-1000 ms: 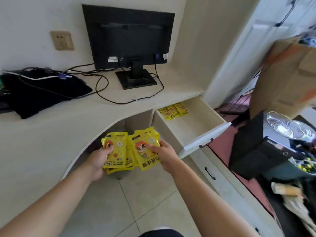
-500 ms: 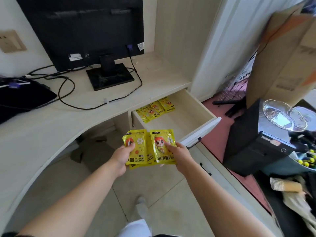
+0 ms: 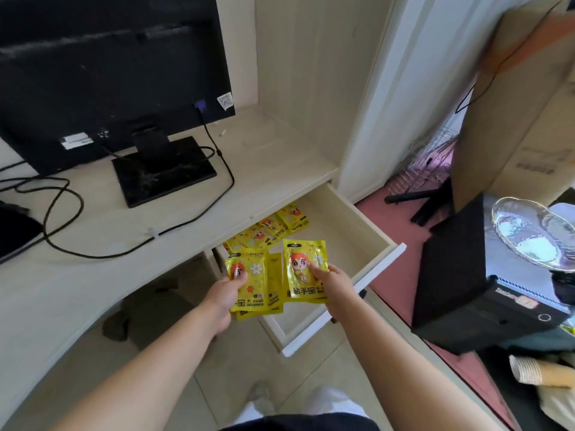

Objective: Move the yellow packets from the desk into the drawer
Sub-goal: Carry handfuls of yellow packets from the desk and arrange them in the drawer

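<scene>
Under the pale surface (image 3: 273,169), an open drawer (image 3: 361,228); left hand (image 3: 222,295) and right hand (image 3: 337,283) pinch yellow packets (image 3: 300,259) over its near end. Next, likely: lower toward twelve o'clock, release.

Beige tiled floor (image 3: 236,362), pink rug (image 3: 401,231) — white wardrobe (image 3: 389,88).

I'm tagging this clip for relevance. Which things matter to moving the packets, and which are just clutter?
Job: left hand holding a stack of yellow packets; right hand holding a single packet; open drawer; packets already inside.
Lying about: monitor, cardboard box, computer tower, glass dish, paper cups.
</scene>
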